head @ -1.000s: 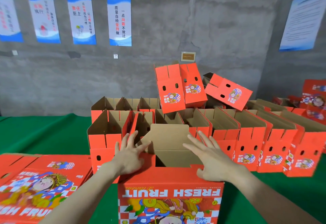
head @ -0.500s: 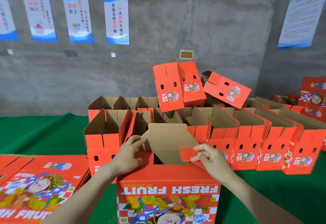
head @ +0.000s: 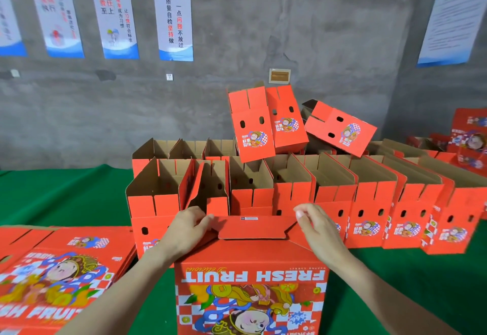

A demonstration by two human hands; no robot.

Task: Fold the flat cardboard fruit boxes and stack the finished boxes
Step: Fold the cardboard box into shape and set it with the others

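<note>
Left hand [head: 188, 228] and right hand [head: 320, 229] fingers grip the fruit box [head: 250, 279] flaps (folded shut); open boxes [head: 332, 199] behind.

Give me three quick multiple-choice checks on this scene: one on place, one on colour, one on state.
1. Where does the flat stack lie relative to the front box?
A) to its right B) to its left C) behind it
2. What colour is the table cover?
A) blue B) grey C) green
3. How is the front box's top flap?
A) folded down B) standing upright C) torn off

Answers: 1 B, the stack lies at the person's left beside the box; 2 C, green shows around all the boxes; 3 A, the flap lies over the opening, red side up.
</note>
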